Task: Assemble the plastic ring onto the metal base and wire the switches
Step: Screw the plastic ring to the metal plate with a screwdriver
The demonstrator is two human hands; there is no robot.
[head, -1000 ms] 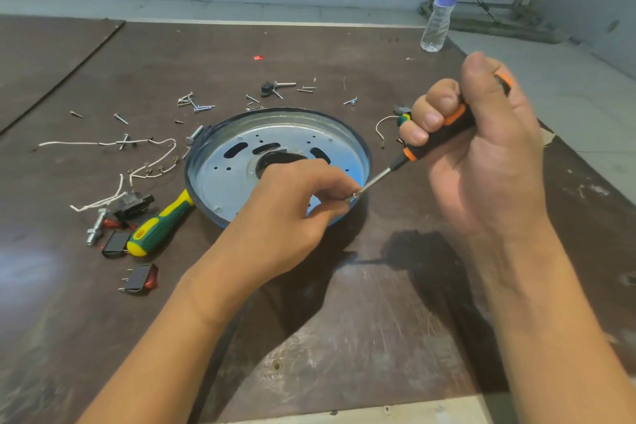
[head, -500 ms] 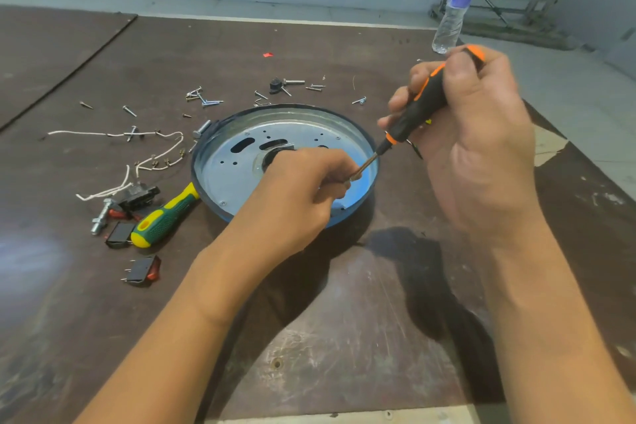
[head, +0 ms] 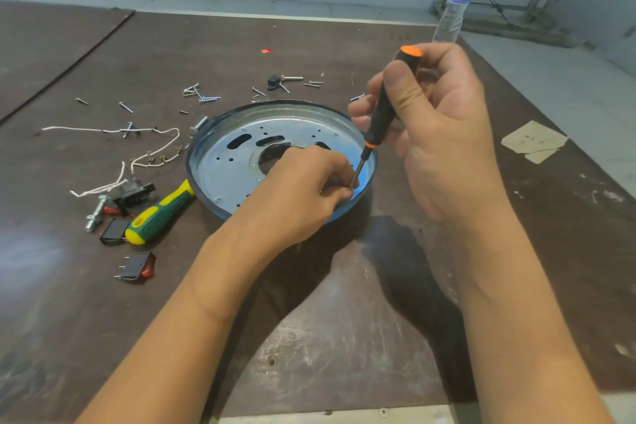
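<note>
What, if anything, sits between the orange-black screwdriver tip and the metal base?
Only the left hand's fingertips, pinched around the screwdriver tip at the metal base's right inner edge; they hide the contact point. Nothing else visible blocks it.

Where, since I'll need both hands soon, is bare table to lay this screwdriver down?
Bare: near table between the forearms, before the metal base; far table beyond the screws. Crowded: left of the base, with wires, switches and green screwdriver.

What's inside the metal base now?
The left hand rests inside the round silver metal base, pinching the tip of the black-and-orange screwdriver. What lies beneath is hidden. Slots and a central hole show.
</note>
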